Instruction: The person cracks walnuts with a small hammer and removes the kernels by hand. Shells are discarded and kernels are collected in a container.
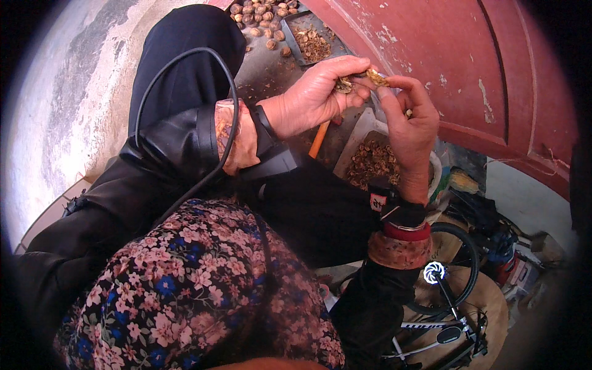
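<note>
My left hand (312, 95), palm turned up, holds broken walnut pieces (343, 85) in its curled fingers. Close beside it, my right hand (411, 125) pinches a pale walnut kernel piece (377, 77) between thumb and forefinger, and another small bit shows among its other fingers. Beneath the right hand stands a whitish plastic container (354, 134) with brown walnut pieces (373, 162) in it. An orange tool handle (319, 139) lies below the left hand; its far end is hidden.
Whole walnuts (269, 16) lie on the floor beyond my knee, beside a dark dustpan-like tray (289, 34) of shell bits. A red panelled door (444, 60) curves past on the right. A bicycle (474, 273) stands at lower right. A whitewashed, worn wall (92, 69) is at left.
</note>
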`<state>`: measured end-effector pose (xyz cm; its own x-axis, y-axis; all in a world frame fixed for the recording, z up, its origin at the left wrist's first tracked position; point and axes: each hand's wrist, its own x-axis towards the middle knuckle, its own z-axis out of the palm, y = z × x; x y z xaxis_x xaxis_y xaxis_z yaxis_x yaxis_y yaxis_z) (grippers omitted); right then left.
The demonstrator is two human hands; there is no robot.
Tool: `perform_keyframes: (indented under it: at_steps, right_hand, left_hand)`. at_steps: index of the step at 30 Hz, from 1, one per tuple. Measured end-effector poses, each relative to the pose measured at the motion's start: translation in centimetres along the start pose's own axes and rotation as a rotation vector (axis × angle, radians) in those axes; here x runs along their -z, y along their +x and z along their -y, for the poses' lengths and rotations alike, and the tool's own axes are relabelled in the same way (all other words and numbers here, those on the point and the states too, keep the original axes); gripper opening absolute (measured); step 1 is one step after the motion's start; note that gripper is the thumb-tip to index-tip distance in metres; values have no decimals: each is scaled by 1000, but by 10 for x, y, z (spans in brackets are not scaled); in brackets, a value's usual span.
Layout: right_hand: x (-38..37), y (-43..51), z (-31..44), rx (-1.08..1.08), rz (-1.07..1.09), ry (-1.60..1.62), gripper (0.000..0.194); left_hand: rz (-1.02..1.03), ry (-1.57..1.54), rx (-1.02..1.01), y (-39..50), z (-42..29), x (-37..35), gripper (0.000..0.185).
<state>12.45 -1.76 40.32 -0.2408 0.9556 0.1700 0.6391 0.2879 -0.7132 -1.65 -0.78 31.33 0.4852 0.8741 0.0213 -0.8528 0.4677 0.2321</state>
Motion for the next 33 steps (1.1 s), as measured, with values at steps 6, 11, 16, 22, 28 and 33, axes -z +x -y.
perform_keyframes:
  at_steps: [6,11,16,22,28,33]
  right_hand:
    - [-7,1,-6,-164,-42,393,7]
    - [-10,0,-6,-205,-42,471,7]
    - [-5,0,-4,-251,-1,481,8]
    - [0,0,-4,-268,27,436,9]
    - [0,2,0,-130,37,263,9]
    - [1,0,9,-14,18,110,13]
  left_hand:
    - [23,-121,-41,-2,-1,-4,18]
    - [41,-104,-85,-1,0,-4,16]
    - [26,-64,-96,-1,-1,-4,16]
    - [-24,-58,-70,0,-1,-3,14]
    - [-10,-53,-76,0,0,-2,17]
    - [36,-41,-92,-2,-2,-5,22]
